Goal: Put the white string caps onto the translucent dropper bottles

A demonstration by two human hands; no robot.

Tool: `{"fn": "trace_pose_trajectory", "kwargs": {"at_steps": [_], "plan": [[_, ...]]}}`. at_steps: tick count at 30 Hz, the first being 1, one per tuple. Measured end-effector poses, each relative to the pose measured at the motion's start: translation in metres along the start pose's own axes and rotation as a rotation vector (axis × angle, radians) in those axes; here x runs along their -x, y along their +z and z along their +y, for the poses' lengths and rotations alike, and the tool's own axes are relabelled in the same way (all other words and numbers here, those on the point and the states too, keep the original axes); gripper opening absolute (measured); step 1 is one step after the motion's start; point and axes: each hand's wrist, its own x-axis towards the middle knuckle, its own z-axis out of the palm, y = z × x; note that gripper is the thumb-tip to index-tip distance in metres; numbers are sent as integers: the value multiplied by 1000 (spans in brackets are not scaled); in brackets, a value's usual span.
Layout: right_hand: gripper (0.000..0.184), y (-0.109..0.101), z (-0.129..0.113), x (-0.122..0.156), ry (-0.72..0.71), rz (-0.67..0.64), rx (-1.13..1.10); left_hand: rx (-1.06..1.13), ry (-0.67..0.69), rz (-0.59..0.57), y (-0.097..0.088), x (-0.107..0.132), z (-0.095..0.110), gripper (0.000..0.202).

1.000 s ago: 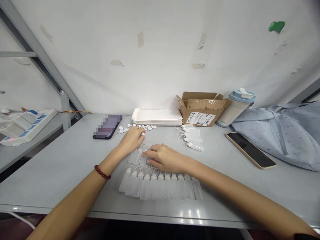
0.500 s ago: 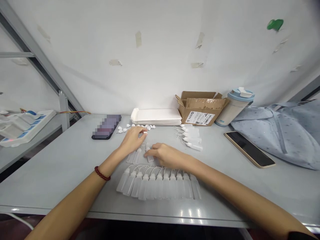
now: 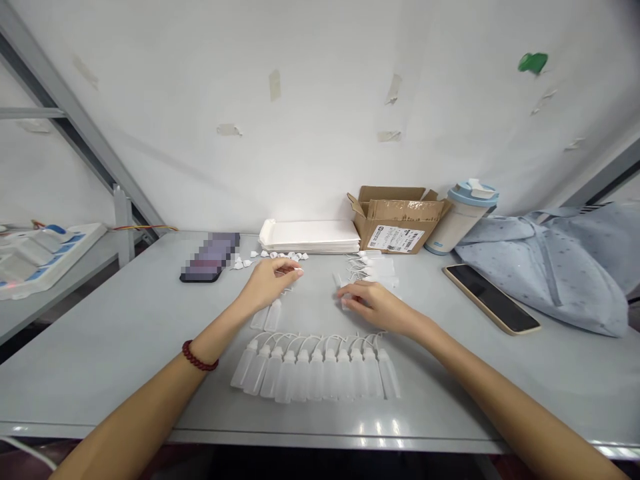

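Observation:
My left hand (image 3: 267, 287) is closed in a pinch in mid-table, a small white cap (image 3: 299, 270) showing at its fingertips. To its right, my right hand (image 3: 375, 305) grips a small translucent dropper bottle (image 3: 345, 303), which its fingers partly cover. Just below my left hand lie a couple of squeeze bottles (image 3: 273, 317). Nearer the front edge, several capped bottles with thin white tubes make a curved row (image 3: 316, 377). Another group of bottles (image 3: 383, 268) lies beyond my right hand, partly hidden by it. Loose white caps (image 3: 285, 255) are scattered behind my left hand.
Along the wall stand a stack of white envelopes (image 3: 310, 235), an open cardboard box (image 3: 395, 223) and a tumbler (image 3: 460, 220). Phones lie at left (image 3: 207, 257) and right (image 3: 493, 300), the right one beside a blue fabric bag (image 3: 545, 267). A power strip (image 3: 55, 257) sits far left.
My right hand has moved right with a bottle, away from my left hand and towards the right-hand group. My left hand has shifted slightly, still pinched. The view has turned a little.

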Motion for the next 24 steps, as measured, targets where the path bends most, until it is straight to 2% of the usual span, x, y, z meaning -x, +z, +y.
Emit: {"fn": "trace_pose_trajectory", "kwargs": {"at_steps": [4, 8, 16, 24], "plan": [[21, -4, -8, 6, -41, 133, 58, 84, -63, -114, 3, 8, 14, 27], [18, -4, -18, 7, -105, 185, 49, 207, -93, -243, 7, 17, 25, 28], [24, 4, -29, 12, -185, 109, 12, 407, -146, -293, 14, 23, 27, 32], [12, 7, -35, 12, -184, 68, -39, 457, -138, -316, 14, 25, 30, 28]]}}
